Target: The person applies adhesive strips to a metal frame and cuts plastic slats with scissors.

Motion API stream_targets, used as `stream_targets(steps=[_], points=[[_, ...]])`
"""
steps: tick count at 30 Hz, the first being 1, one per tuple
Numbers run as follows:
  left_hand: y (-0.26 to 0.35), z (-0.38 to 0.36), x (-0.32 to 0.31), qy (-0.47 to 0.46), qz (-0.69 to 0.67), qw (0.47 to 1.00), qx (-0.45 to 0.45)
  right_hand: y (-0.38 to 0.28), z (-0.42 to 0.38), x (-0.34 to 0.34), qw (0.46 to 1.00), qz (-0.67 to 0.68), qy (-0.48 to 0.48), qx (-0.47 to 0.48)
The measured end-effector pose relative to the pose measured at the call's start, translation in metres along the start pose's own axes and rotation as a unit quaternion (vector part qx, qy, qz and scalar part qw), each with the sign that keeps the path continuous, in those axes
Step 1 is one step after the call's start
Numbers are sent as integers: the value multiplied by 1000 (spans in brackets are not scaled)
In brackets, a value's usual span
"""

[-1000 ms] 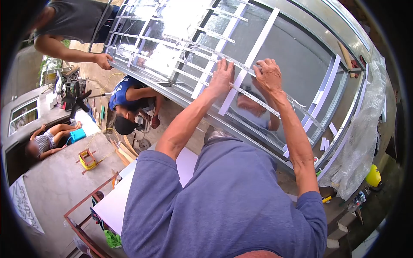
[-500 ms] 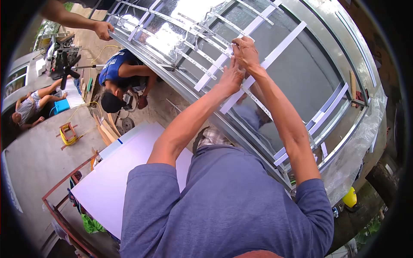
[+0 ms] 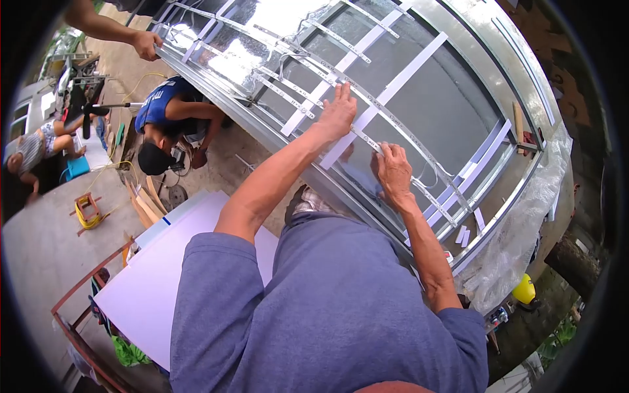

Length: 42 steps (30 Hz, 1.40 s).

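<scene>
A metal frame with a glossy panel [image 3: 419, 85] lies before me, crossed by white flat bars [image 3: 413, 65]. Rows of white LED strips [image 3: 400, 124] with small modules run over these bars. My left hand [image 3: 338, 114] rests on a bar beside the lower LED strip [image 3: 368, 141], fingers stretched out flat. Further down the same strip, my right hand [image 3: 395, 171] has its bent fingers closed on it; the thumb is mostly hidden. Past that hand the strip continues toward the frame's near right corner.
Another person's hand [image 3: 147, 44] grips the frame's far left edge. A person in a blue top [image 3: 164, 108] crouches beside the frame. A white sheet [image 3: 177, 275] lies at left. Plastic wrap [image 3: 517, 242] hangs along the right side. A stand fan [image 3: 85, 108] stands further left.
My hands were together on a white bar and are now apart. The right hand has moved down and right along the strip. LED strips now stretch across the frame's lower right.
</scene>
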<state>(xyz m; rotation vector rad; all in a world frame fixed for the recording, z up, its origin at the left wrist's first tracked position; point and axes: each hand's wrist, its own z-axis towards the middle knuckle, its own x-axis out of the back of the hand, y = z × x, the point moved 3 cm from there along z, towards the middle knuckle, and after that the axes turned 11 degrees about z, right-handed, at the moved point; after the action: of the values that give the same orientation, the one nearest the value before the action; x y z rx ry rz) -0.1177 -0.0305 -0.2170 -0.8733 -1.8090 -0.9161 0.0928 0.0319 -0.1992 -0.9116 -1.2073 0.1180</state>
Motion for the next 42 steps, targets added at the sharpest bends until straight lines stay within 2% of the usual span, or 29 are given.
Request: stream_targets(steps=[3, 6, 8, 12, 14, 18, 20, 21, 25, 28, 33, 36, 42], points=[[4, -5, 11, -28, 1, 1000, -12, -2, 10, 10, 999, 27, 27, -13], [3, -6, 11, -24, 6, 999, -22, 4, 60, 15, 995, 83, 60, 9], [4, -5, 12, -21, 5, 1000, -21, 0, 110, 8, 991, 122, 49, 21], [-4, 2, -12, 23, 22, 999, -16, -22, 216, -37, 971, 233, -35, 35], [-3, 2, -7, 22, 26, 999, -16, -32, 255, -68, 971, 209, -92, 75], [-4, 0, -6, 32, -1, 999, -13, -48, 295, -116, 958, 224, -179, 8], [0, -7, 6, 2, -26, 1000, -18, -52, 298, -127, 944, 243, -222, -13], [-1, -6, 3, 5, -33, 999, -16, -48, 299, -132, 911, 311, -254, -93], [-3, -5, -9, 17, -70, 997, -22, -41, 305, -138, 920, 333, -190, -79], [-7, -4, -18, 40, -105, 993, -24, -41, 308, -134, 916, 333, -188, -120], [-9, -3, -24, 57, -126, 990, -25, -33, 319, -148, 938, 301, -150, -80], [-9, -3, -31, 53, -127, 990, -26, -29, 317, -150, 913, 341, -167, -148], [-11, -5, -34, 84, -200, 976, -17, -34, 318, -146, 916, 327, -175, -153]])
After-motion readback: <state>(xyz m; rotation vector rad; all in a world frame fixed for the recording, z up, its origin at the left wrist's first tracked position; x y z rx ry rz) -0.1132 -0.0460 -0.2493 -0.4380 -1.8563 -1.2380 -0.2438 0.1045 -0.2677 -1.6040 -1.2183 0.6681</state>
